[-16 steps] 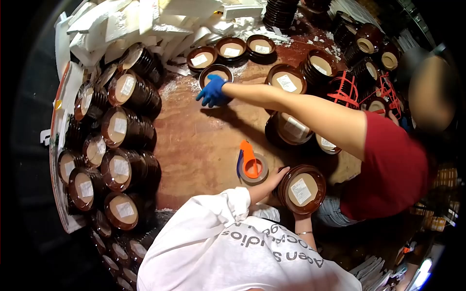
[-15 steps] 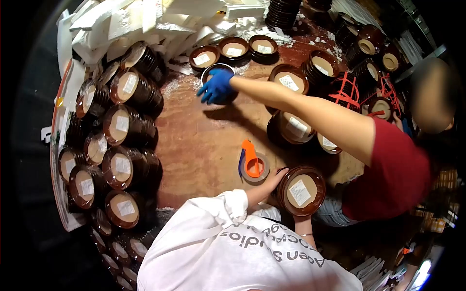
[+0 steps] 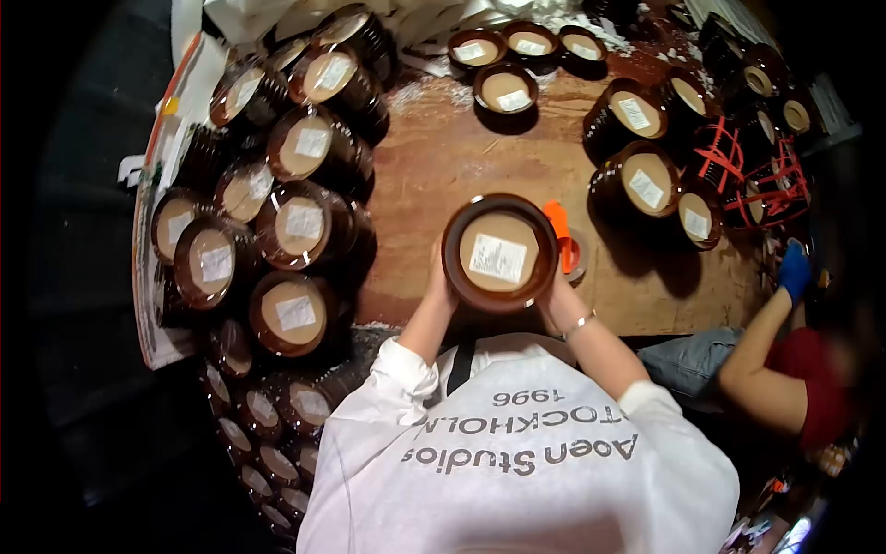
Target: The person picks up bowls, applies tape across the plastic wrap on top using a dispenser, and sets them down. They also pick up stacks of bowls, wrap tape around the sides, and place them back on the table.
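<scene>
A stack of brown glazed dishes (image 3: 498,254), with a white label on its pale centre, is held up in front of my white shirt. My left hand (image 3: 441,277) grips its left side and my right hand (image 3: 560,300), with a bracelet at the wrist, grips its right side. The stack hides most of my fingers. Behind its right edge, an orange tool (image 3: 557,226) and part of a tape roll (image 3: 576,258) show on the wooden table (image 3: 443,175).
Wrapped dish stacks (image 3: 300,222) crowd the left side. More dishes (image 3: 506,90) stand at the back, others (image 3: 646,180) at the right near red straps (image 3: 720,152). White foam (image 3: 434,18) lies behind. A co-worker's blue-gloved hand (image 3: 794,270) is at far right.
My hands have brought the dish stack from the right to in front of my chest. The co-worker's gloved arm has withdrawn from the table to the far right. The view has shifted.
</scene>
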`<state>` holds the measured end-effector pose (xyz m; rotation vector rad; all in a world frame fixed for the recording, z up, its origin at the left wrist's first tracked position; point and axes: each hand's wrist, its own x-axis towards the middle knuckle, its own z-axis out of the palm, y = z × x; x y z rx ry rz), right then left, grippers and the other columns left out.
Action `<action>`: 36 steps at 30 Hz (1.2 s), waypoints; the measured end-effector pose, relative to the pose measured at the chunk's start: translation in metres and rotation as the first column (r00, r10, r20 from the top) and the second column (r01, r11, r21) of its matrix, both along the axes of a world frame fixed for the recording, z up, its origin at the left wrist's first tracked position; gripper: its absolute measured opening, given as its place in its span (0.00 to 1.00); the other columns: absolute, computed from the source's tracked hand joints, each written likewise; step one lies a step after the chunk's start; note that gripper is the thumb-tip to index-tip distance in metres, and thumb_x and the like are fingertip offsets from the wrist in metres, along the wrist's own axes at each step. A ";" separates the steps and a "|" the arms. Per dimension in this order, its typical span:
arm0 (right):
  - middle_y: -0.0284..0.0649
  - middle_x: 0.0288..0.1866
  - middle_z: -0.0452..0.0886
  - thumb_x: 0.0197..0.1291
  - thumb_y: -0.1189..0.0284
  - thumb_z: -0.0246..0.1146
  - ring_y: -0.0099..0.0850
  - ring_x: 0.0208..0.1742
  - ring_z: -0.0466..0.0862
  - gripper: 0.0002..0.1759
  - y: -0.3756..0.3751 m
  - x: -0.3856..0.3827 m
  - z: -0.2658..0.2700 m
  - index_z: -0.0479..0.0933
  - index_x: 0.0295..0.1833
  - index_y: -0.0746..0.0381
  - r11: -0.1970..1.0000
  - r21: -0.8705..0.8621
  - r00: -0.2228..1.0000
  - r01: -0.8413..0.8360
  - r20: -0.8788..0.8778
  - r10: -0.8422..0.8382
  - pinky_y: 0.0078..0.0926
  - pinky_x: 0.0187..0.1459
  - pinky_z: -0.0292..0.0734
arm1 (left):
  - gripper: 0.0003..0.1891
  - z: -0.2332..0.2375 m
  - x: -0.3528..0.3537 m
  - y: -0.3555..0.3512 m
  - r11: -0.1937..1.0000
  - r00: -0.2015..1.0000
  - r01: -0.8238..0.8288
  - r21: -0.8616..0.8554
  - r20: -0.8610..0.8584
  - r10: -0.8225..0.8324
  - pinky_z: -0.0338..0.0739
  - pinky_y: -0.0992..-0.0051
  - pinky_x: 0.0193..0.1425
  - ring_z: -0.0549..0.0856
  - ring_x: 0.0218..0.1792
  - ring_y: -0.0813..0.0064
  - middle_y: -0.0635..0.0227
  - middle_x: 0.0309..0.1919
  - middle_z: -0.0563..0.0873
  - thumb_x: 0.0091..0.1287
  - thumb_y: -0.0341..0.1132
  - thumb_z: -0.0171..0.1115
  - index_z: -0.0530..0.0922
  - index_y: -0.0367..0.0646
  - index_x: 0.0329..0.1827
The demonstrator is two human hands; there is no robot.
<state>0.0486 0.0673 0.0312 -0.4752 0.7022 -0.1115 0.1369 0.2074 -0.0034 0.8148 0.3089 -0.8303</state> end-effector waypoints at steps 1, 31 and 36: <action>0.41 0.52 0.73 0.61 0.53 0.44 0.33 0.53 0.72 0.26 0.005 0.015 0.001 0.68 0.54 0.62 0.998 0.043 0.998 -0.037 -0.051 0.039 0.30 0.54 0.67 | 0.17 0.003 0.008 0.008 0.997 0.997 -0.071 0.017 0.044 0.070 0.75 0.76 0.44 0.78 0.42 0.76 0.66 0.40 0.79 0.65 0.44 0.45 0.72 0.41 0.47; 0.47 0.69 0.44 0.58 0.41 0.36 0.35 0.70 0.43 0.44 0.014 0.096 -0.045 0.47 0.66 0.67 0.819 -0.540 0.977 -0.193 -0.031 0.210 0.27 0.66 0.38 | 0.28 0.042 0.035 0.031 0.906 0.942 -0.259 0.335 0.294 0.161 0.62 0.73 0.59 0.70 0.55 0.70 0.64 0.54 0.72 0.65 0.55 0.39 0.65 0.41 0.57; 0.49 0.66 0.53 0.58 0.43 0.40 0.36 0.67 0.54 0.41 0.016 0.091 -0.039 0.52 0.64 0.67 0.806 -0.577 0.989 -0.135 -0.031 0.144 0.28 0.64 0.47 | 0.26 0.041 0.029 0.023 0.832 0.891 -0.387 0.397 0.393 0.226 0.64 0.75 0.55 0.72 0.51 0.72 0.64 0.49 0.73 0.66 0.51 0.42 0.66 0.37 0.54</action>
